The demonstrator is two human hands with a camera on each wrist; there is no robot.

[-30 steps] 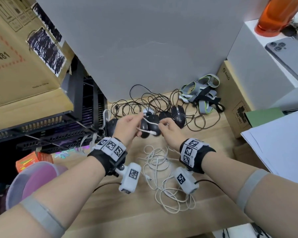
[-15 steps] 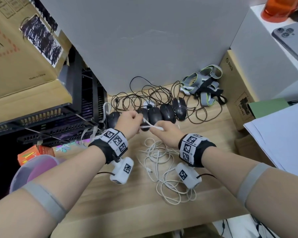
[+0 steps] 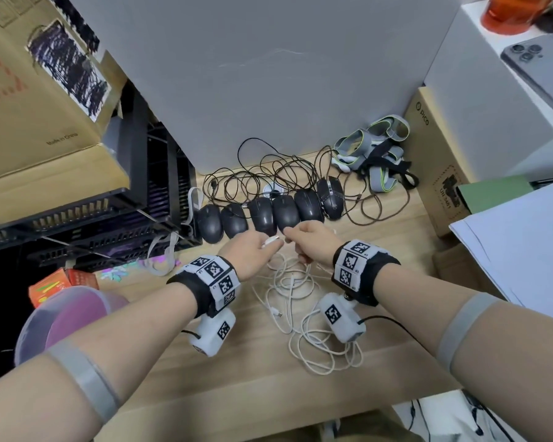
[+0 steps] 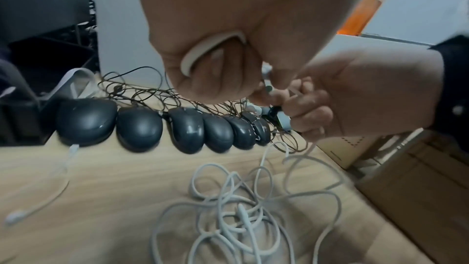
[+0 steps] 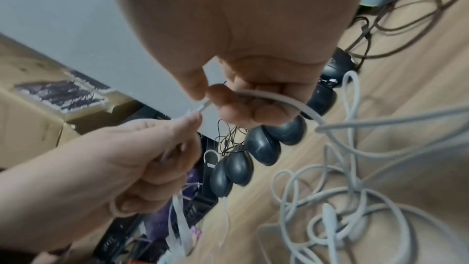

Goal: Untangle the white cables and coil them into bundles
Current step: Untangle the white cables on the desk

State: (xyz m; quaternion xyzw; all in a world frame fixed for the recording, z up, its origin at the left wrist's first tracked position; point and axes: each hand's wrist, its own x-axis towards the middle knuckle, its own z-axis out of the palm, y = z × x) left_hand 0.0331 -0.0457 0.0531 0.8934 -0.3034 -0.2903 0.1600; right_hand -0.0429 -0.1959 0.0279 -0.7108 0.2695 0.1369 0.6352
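White cables [image 3: 304,317] lie in a loose tangle of thin rubbery loops on the pale wooden tabletop [image 3: 259,387], just below my two hands, and one strand rises from the heap to my fingers.

Far left, a brown cardboard box [image 3: 42,122] sits on black slotted plastic crates [image 3: 87,218], with a translucent pink plastic bowl [image 3: 67,317] nearer my elbow.

My left hand [image 3: 253,252] is curled into a loose fist; thumb and forefinger pinch the white plug end of the cable [image 3: 272,241], and the left wrist view shows a short arc of the same cable [image 4: 203,51] tucked under my curled fingers.

Behind my hands, six black computer mice [image 3: 270,210] stand side by side in a row, their thin dark cords [image 3: 268,173] piled in loops against the grey wall panel.

My right hand [image 3: 313,242] nearly meets the left. Its thumb and forefinger pinch the cable just beside the plug [image 5: 203,106], the other fingers curled beneath, and the strand [image 5: 284,100] runs over them and drops to the tangle.

Farther right lie grey elastic straps with green edging [image 3: 375,148], then a brown carton [image 3: 434,161], a stack of white paper sheets [image 3: 517,244], and a grey phone [image 3: 543,68] on a white box beside an orange bottle [image 3: 514,11].
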